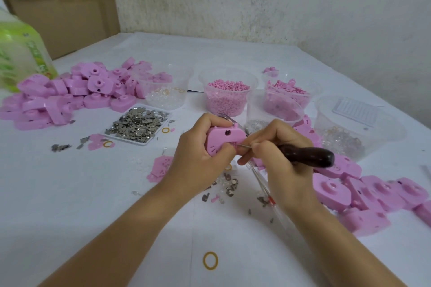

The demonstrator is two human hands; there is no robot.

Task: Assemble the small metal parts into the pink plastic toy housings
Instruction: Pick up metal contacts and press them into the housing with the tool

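Both hands meet over the middle of the desk (93,193). The left hand (200,156) is curled round one pink housing (221,138), gripping it clear of the surface. The right hand (279,156) is clenched on one dark-handled tool (307,155), whose thin metal tip touches the housing's lower right edge. Beyond the left hand sits a single white tray of metal parts (137,123), heaped too thickly to count, with a few strays scattered on the cover under the wrists. Five clear tubs (228,93) stand in a loose row toward the far edge. One holds pink pellets, another holds pink pieces, and the rest hold clear bits. There are two heaps of housings, a left heap (70,93) at the far left and a right heap (373,193) along the right edge. One yellow ring (210,260) lies alone by the near edge, and two more lie beside the tray. A green bottle (21,53) stands at the far left corner.
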